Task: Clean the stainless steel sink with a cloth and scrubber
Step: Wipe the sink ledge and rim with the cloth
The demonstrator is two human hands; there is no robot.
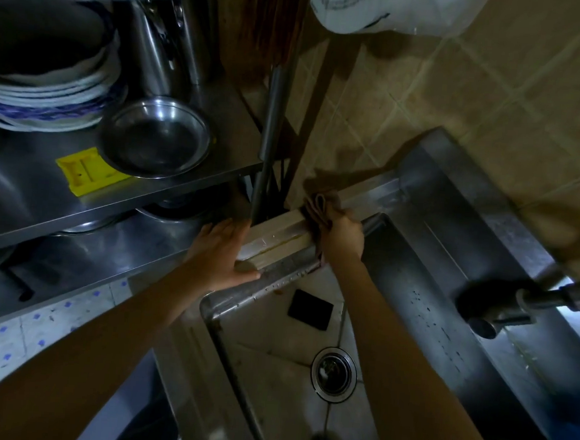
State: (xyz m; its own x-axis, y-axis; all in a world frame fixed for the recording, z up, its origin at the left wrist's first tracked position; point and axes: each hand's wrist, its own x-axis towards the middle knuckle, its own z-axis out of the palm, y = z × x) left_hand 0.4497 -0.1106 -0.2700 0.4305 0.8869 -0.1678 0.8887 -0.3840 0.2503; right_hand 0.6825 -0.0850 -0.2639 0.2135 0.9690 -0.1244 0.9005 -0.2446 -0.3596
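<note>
Forearms reach over the stainless steel sink. Right hand, grip bunched round a brownish cloth, presses it on the sink's far-left rim beside a pale wooden block. Left hand, fingers straight, lies flat against that block. Black scrubber pad lies in the basin, beyond the drain. Faucet juts in from the sink's right.

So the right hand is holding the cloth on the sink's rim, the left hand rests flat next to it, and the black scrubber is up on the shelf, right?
Not quite. The black scrubber lies inside the sink, on its floor, not on the shelf, as the head view shows. The rest holds: the right hand grips the cloth on the rim, and the left hand rests flat beside it.
</note>
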